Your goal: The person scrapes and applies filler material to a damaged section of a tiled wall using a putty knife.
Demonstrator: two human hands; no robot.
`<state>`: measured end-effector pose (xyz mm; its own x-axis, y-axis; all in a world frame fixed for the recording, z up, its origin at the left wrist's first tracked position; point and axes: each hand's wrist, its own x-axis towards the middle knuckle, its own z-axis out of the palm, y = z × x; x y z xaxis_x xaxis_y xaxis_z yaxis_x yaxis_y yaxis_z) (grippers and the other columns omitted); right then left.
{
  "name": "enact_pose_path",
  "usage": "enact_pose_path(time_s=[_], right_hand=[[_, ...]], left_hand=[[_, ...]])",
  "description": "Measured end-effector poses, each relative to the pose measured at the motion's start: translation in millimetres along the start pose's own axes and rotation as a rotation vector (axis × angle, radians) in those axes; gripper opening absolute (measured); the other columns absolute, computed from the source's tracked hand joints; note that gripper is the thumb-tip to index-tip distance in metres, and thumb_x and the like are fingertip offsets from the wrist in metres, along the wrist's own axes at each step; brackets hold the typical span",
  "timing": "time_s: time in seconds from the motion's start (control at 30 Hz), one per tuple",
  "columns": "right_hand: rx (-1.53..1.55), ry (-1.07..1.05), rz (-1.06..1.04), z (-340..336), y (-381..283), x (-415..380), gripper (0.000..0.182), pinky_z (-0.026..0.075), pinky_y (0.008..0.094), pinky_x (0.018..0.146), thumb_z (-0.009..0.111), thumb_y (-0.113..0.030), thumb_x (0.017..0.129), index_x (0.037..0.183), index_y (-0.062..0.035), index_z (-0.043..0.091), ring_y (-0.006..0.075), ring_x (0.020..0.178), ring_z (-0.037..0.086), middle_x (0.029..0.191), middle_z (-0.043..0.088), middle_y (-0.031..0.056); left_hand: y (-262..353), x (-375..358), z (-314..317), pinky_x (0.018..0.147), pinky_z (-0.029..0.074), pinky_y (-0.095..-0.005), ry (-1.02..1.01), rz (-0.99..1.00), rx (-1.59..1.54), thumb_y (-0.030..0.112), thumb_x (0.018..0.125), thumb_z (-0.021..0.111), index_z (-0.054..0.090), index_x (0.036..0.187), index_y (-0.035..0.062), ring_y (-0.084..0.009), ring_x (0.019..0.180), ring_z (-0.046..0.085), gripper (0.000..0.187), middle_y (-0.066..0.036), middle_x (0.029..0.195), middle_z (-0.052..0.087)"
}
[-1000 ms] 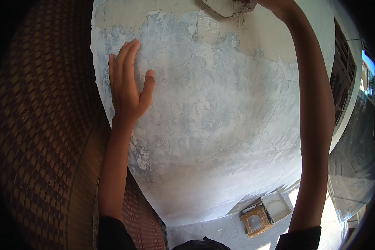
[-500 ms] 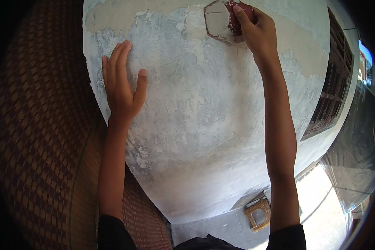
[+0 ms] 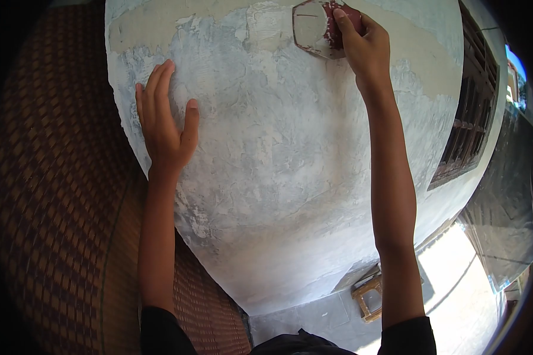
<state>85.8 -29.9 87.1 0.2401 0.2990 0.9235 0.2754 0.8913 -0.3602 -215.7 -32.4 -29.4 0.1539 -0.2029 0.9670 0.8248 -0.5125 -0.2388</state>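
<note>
A rough wall point(image 3: 266, 142) with patchy grey and cream coating fills the middle of the view. At its upper left my left hand point(image 3: 169, 127) rests flat near the edge, fingers spread and holding nothing. My right hand point(image 3: 367, 47), high on the wall, grips a reddish-brown scraper point(image 3: 314, 28) with its thumb on top. The scraper's flat face is smeared with pale paste and lies against or very near the wall; its lower edge shows dark.
Brown woven matting point(image 3: 53, 177) runs down the left side. A dark barred window point(image 3: 468, 124) is set at the right. Below, a small wooden stool point(image 3: 368, 300) stands on the pale floor point(image 3: 314, 319). Dark sheeting point(image 3: 503, 201) hangs at the far right.
The wall, window and left hand appear shifted slightly left in the view. The right hand and scraper keep nearly the same place, now a little further right along the wall.
</note>
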Motion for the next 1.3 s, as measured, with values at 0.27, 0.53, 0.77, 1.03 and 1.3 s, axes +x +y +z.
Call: enact_pose_path(time_s=[0.27, 0.53, 0.77, 1.03, 1.3], right_hand=[[0.018, -0.047, -0.093, 17.7, -13.3, -13.1, 0.025, 0.047, 0.0251, 0.060, 0.062, -0.019, 0.100, 0.101, 0.0044, 0.069, 0.0090, 0.066, 0.057, 0.076, 0.065, 0.0036], [-0.053, -0.010, 0.002, -25.9, 14.2, 4.4, 0.039, 0.052, 0.0264, 0.073, 0.068, -0.031, 0.096, 0.113, 0.0047, 0.070, 0.0108, 0.077, 0.064, 0.090, 0.071, 0.0061], [-0.100, -0.091, -0.159, 19.1, -15.1, -13.5, 0.026, 0.047, 0.0264, 0.060, 0.063, -0.020, 0.099, 0.099, 0.0047, 0.070, 0.0100, 0.067, 0.058, 0.075, 0.065, 0.0062], [0.048, -0.025, -0.021, -19.1, -13.9, -13.9, 0.026, 0.047, 0.0256, 0.052, 0.061, -0.020, 0.101, 0.102, 0.0048, 0.068, 0.0093, 0.061, 0.056, 0.075, 0.064, 0.0036], [-0.202, -0.030, -0.148, 24.9, -14.2, -18.7, 0.026, 0.049, 0.0281, 0.058, 0.062, -0.019, 0.099, 0.099, 0.0061, 0.070, 0.0120, 0.062, 0.060, 0.073, 0.067, 0.0056]], left_hand=[[2.8, 1.6, 1.2, 0.120, 0.014, -0.0612, -0.017, 0.011, 0.037, 0.026, 0.098, 0.053, 0.040, 0.148, 0.0053, -0.0337, 0.141, 0.041, 0.055, -0.014, 0.149, 0.047], [1.7, -0.4, 1.5, 0.120, 0.014, -0.0608, -0.025, 0.013, 0.036, 0.026, 0.098, 0.053, 0.041, 0.147, 0.0055, -0.0340, 0.141, 0.041, 0.055, -0.014, 0.149, 0.047], [2.1, 0.0, 2.1, 0.120, 0.014, -0.0611, -0.005, 0.025, 0.047, 0.026, 0.098, 0.053, 0.041, 0.147, 0.0058, -0.0339, 0.141, 0.041, 0.054, -0.014, 0.148, 0.048], [2.2, -0.6, 4.2, 0.120, 0.013, -0.0611, -0.004, 0.023, 0.054, 0.027, 0.099, 0.052, 0.041, 0.147, 0.0058, -0.0336, 0.141, 0.041, 0.054, -0.013, 0.149, 0.048], [5.0, 0.1, 0.9, 0.120, 0.015, -0.0601, -0.004, -0.011, 0.049, 0.020, 0.092, 0.056, 0.042, 0.147, 0.0046, -0.0322, 0.141, 0.041, 0.058, -0.014, 0.148, 0.047]])
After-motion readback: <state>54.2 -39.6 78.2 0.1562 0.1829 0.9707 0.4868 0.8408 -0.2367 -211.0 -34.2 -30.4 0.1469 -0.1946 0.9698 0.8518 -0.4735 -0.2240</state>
